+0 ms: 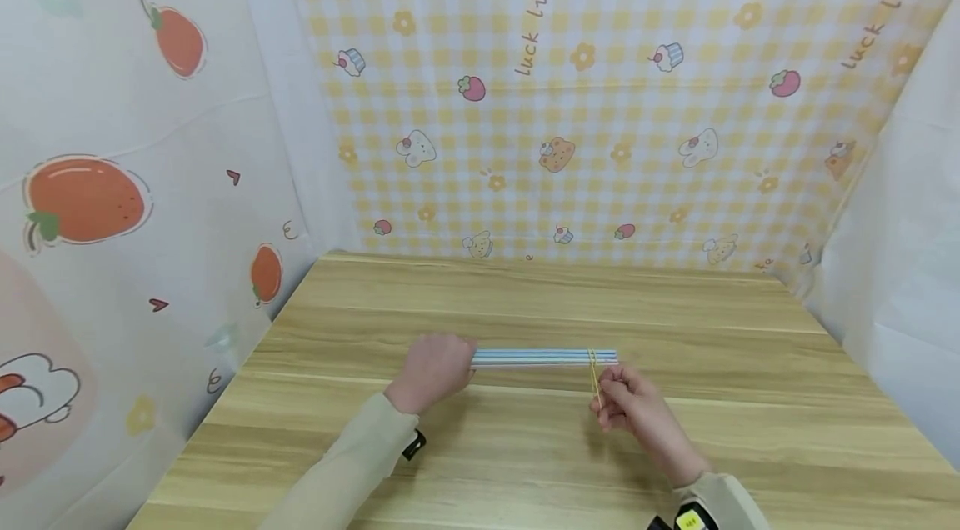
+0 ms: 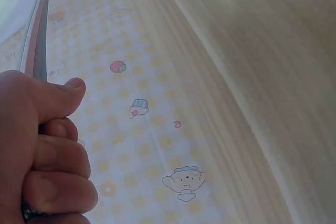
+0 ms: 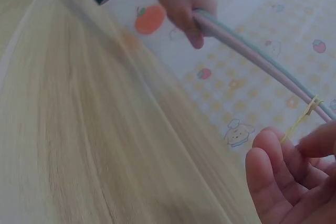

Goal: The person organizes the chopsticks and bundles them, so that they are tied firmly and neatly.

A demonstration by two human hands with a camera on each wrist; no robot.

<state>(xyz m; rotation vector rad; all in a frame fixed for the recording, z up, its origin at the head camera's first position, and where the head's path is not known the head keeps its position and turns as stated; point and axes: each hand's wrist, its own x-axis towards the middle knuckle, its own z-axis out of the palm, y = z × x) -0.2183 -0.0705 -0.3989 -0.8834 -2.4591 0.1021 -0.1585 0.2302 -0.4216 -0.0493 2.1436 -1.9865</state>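
Observation:
My left hand (image 1: 435, 372) grips one end of a bundle of thin pastel sticks (image 1: 532, 357), blue, white and pink, held level above the table. In the left wrist view the fist's fingers (image 2: 60, 156) are curled and the bundle (image 2: 35, 51) juts out past the thumb. A yellow rubber band (image 1: 592, 359) loops around the sticks near their right end. My right hand (image 1: 633, 409) pinches the band's lower part and pulls it toward me. In the right wrist view the stretched band (image 3: 299, 121) runs from the sticks to the fingers (image 3: 268, 148).
A wood-grain table (image 1: 525, 463) lies under both hands. Behind it hangs a yellow checked cloth (image 1: 525, 180), with a white fruit-printed cloth (image 1: 180, 130) at the left and a plain white one (image 1: 900, 247) at the right. Each wrist wears a dark device (image 1: 693, 517).

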